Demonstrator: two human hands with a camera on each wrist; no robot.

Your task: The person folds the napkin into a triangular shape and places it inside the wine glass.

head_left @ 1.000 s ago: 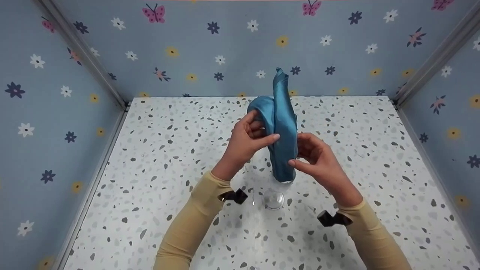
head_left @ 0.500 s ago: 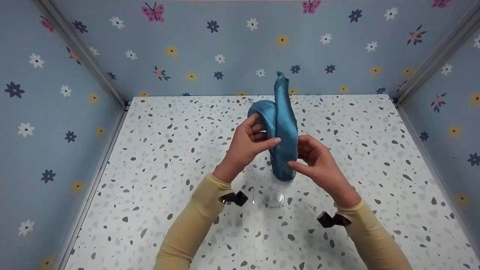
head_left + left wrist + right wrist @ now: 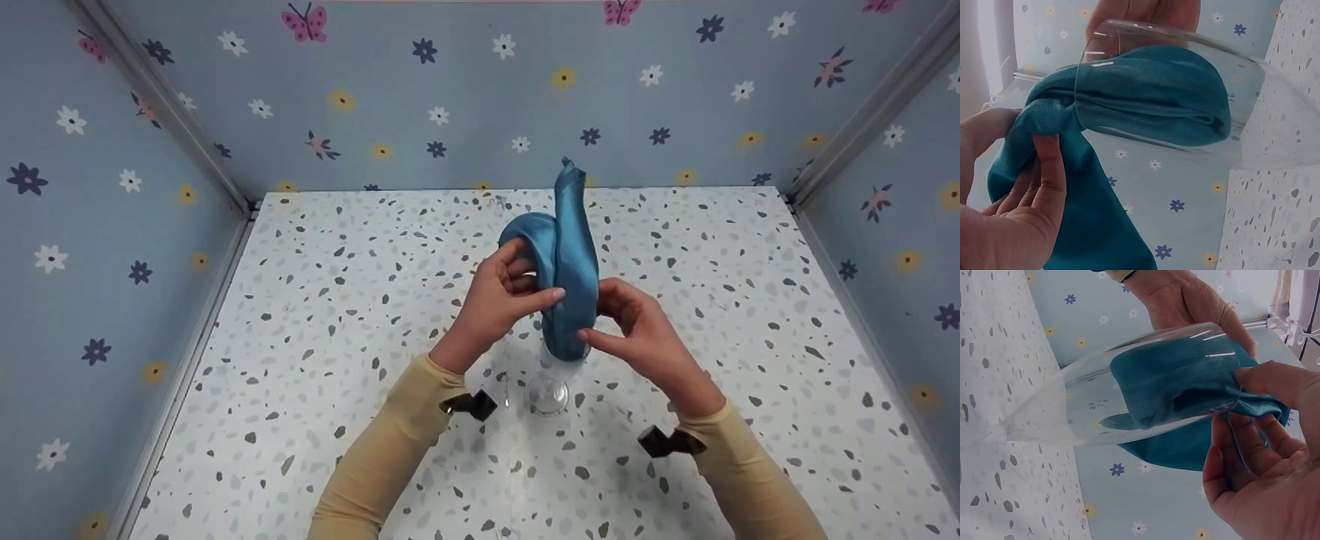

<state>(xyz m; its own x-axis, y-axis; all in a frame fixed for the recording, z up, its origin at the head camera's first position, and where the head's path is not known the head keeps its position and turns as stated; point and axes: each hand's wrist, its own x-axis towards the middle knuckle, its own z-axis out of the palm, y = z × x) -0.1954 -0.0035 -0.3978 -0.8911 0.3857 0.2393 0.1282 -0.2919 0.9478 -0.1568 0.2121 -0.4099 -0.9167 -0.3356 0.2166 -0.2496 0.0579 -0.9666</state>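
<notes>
A teal satin cloth napkin (image 3: 576,262), rolled to a tall point with a looped fold at its left, has its lower end inside a clear stemmed glass (image 3: 1258,124). The round foot of the glass rests on the table. My left hand (image 3: 491,304) pinches the napkin above the rim, thumb in front and fingers behind the loop. At the rim, my right hand (image 3: 637,330) pinches the napkin from the right; its thumb (image 3: 1275,379) and fingertips lie close against the glass edge. The bunched cloth inside the bowl shows through the glass in both wrist views.
The white speckled table (image 3: 337,375) carries the glass. Blue flower-patterned panels (image 3: 480,97) rise at the back and both sides, with metal strips at the corners. A dark wrist camera (image 3: 472,405) sits on each sleeve.
Both hands and the upper part of the napkin have come slightly lower. The napkin's tip has dropped and shifted a little right. Both hands keep their hold.
</notes>
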